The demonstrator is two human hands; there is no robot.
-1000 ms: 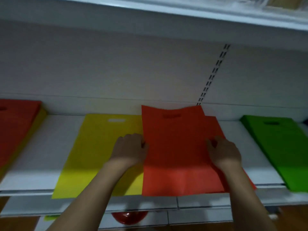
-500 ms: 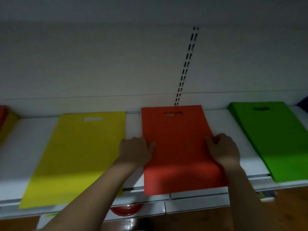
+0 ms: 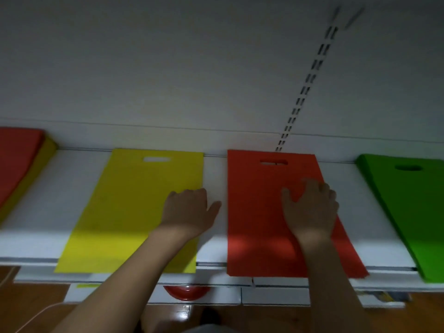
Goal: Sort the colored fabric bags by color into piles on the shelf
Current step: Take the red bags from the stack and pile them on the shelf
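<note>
I am looking down at the white metal shelf (image 3: 216, 241), where four groups of flat fabric bags are lying apart from one another. The flat yellow fabric bag with a cut-out handle (image 3: 134, 207) is lying left of centre, and my left hand (image 3: 189, 212) is resting palm-down on its right edge, fingers released and laid flat, thumb spread out over bare shelf. The flat red fabric bag with a cut-out handle (image 3: 259, 212) is lying at centre, its near end overhanging the shelf lip. My right hand (image 3: 312, 207) is pressing on its right half, fingers spread and relaxed, grasping nothing. The green fabric bag pile (image 3: 413, 212) is sitting at the right. At far left, a red-over-yellow stack of bags (image 3: 16, 164) is running out of view. A red rounded object (image 3: 186, 293) is showing below the shelf.
</note>
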